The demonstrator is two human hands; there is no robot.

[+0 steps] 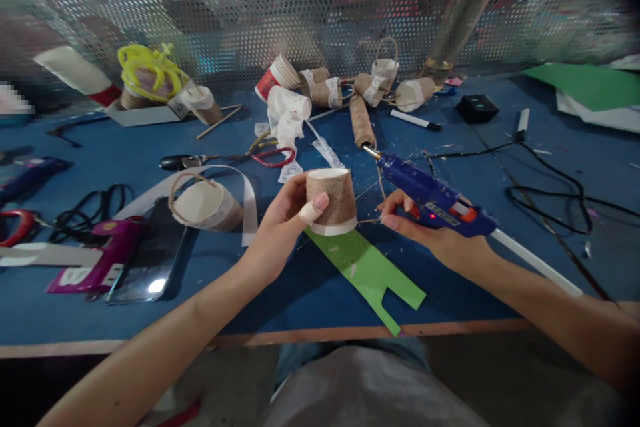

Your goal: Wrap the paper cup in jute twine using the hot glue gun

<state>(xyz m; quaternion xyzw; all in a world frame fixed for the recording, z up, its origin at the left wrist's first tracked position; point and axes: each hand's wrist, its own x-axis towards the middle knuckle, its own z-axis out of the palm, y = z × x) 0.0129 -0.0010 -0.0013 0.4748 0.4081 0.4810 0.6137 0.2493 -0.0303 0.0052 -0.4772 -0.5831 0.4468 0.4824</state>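
Note:
A white paper cup wrapped in brown twine [331,200] is held by my left hand [293,217], its thumb on the near side and a bandage round that thumb. A white band shows at the cup's base. My right hand [425,227] pinches the loose twine [369,221] running from the cup. A blue glue gun [430,192] lies across the same hand, its metal tip pointing up and left, a white glue stick out of its rear. Beyond the tip lies a twine spool [362,121]. Under the cup is a green cut-out strip [370,267].
Left are a handled cup [207,205], a phone [150,260], a purple glue gun [103,257] and red-handled scissors [273,157]. Several wrapped cups, lace [289,133] and a bottle [457,20] stand along the mesh screen. A black cable [550,187] curls at right.

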